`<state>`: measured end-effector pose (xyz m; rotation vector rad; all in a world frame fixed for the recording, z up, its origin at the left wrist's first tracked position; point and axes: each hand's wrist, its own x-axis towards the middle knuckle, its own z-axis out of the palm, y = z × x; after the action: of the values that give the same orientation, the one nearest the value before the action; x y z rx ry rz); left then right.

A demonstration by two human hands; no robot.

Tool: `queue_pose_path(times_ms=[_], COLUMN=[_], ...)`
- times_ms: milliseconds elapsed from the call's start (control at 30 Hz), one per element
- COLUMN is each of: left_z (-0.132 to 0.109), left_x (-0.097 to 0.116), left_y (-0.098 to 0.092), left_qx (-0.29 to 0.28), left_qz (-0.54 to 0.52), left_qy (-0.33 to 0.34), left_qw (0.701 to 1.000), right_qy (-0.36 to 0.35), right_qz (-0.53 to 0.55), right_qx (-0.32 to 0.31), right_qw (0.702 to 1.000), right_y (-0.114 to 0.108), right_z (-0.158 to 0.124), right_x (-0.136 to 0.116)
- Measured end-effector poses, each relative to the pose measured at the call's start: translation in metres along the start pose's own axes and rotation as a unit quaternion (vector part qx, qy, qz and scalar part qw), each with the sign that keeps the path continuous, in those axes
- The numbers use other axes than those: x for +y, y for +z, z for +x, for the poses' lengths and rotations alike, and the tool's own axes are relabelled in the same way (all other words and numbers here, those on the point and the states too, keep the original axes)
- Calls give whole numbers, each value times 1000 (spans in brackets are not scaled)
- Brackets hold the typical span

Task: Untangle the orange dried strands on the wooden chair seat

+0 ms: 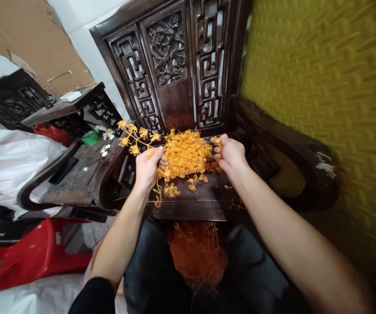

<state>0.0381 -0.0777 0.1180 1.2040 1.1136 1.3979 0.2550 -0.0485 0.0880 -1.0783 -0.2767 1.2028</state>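
Left hand: Your left hand [148, 168] has its grip closed, thumb pressed to fingers, with hold of the stem of an orange sprig [135, 138]. The sprig sticks out up and to the left, past the heap's side.
Right hand: Your right hand [233, 152] has its fingers curled in, and its grip looks closed on a small orange tuft [217, 140]. You are just beside the heap's right side.
Orange heap: The heap [188, 152] sits on the dark wooden seat [201, 211], between your hands, in front of the carved back [174, 96].
How it feels: The sprig looks very light, thin and bendy. Its frilly ends look soft and easy to snap or tangle, and it does not look slippery.
Where to hold: The bare stem seems best, with a soft pinch. Squeezing the frilly ends may crush them.
Counting orange things: One heap, one sprig in your left hand, one tuft in your right. The heap's bits are too mixed up to count.
Counting other things: One green roll [90, 138] on the side surface [73, 183], one red plastic chair [44, 244], and one orange-brown thing [197, 253] between your knees; you cannot tell what it is.
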Motion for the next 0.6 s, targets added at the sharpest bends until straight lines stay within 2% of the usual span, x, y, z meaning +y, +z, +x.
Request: queue_pose_path(times_ms=[100,200,300,367,433,500,567,600], left_z=[-3,-6,-9,-10,-11,-11,-12,-12], left_x=[0,-1,0,0,-1,-2,-3,-3], left_y=[-5,-4,-2,-2,-1,1,3,4], left_qx=[-102,-169,-217,-229,-221,-206,-185,-171], left_qz=[12,-1,-18,-10,31,94,146,163], left_qy=[-102,-160,-169,-149,-112,-71,-37,-25], left_qw=[989,972,961,962,968,971,971,971], right_qy=[-41,-32,-49,-128,-245,-344,-400,-413], right_qz=[-23,-41,-117,-211,-302,-374,-433,-461], right_qx=[-123,-225,-282,-291,-313,-359,-391,-395], right_qw=[991,973,951,924,867,783,707,679], right_y=[-11,-11,-8,-7,-7,-6,-4,-3], right_z=[-6,-25,-41,-50,-58,-64,-68,-68], right_x=[-8,-6,-2,-1,0,1,2,3])
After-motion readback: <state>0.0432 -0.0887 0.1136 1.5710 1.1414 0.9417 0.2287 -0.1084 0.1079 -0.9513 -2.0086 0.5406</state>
